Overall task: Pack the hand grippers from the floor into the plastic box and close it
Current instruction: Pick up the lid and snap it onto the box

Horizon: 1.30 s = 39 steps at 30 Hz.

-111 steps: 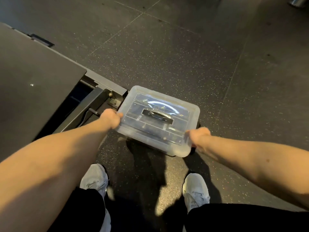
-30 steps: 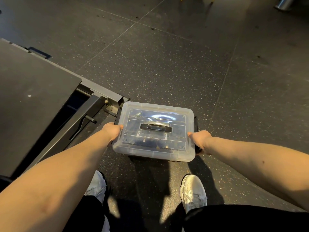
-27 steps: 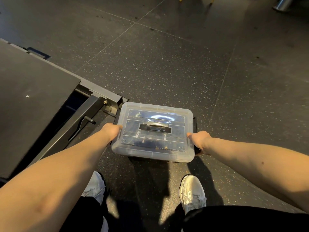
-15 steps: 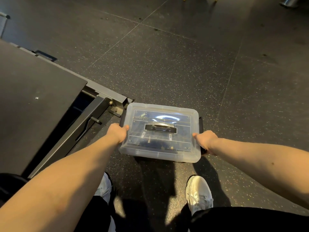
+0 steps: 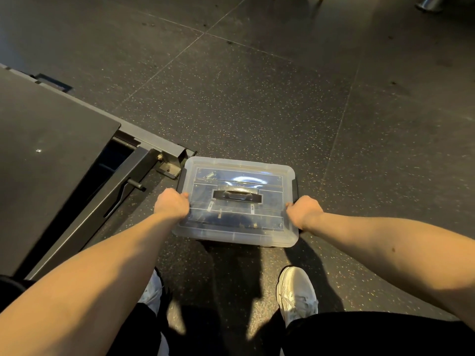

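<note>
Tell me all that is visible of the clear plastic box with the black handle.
The clear plastic box is rectangular with rounded corners, its lid on. A black handle lies flat in the lid's middle; black latches sit at the sides. Dark items show inside. The left hand and right hand grip its side edges, above the dark floor.

Clear plastic box (image 5: 237, 237), closed, black handle (image 5: 237, 196) on top, dark hand grippers (image 5: 227, 219) dimly visible inside.

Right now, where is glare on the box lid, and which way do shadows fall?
Head view: a bright curved glare lies on the lid behind the black handle; dark shadows fall from the box toward the shoes; warm light hits the left hand and right hand, both sharp.
</note>
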Each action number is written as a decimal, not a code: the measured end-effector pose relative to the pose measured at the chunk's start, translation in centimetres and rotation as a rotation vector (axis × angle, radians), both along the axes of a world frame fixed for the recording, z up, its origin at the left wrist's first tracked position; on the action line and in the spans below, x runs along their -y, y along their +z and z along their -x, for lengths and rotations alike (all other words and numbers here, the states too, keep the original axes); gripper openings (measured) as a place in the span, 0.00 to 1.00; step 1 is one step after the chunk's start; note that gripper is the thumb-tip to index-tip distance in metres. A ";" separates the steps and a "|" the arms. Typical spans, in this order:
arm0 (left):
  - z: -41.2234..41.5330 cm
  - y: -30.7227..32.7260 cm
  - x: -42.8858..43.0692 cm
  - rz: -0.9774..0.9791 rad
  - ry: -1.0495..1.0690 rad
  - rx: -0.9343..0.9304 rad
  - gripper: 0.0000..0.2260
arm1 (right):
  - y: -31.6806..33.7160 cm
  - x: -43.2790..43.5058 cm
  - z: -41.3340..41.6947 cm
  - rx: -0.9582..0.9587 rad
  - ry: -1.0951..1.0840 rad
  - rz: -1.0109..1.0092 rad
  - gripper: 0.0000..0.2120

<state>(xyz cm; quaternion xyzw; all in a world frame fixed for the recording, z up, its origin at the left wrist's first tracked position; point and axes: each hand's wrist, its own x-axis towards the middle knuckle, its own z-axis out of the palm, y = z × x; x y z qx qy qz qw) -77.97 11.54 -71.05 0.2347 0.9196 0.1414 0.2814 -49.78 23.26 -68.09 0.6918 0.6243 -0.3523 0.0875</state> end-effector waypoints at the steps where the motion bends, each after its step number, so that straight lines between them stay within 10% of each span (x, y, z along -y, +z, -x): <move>1: 0.0 0.0 0.0 0.002 -0.003 -0.003 0.18 | -0.2 0.0 0.1 0.003 0.000 -0.010 0.17; 22: -0.2 2.9 -3.2 -0.108 0.060 0.156 0.17 | 0.4 -1.2 -3.7 -0.133 0.016 0.053 0.17; 39: -30.7 3.9 -12.1 -0.272 0.103 0.610 0.24 | 2.3 -1.7 -31.1 0.183 -0.399 0.008 0.18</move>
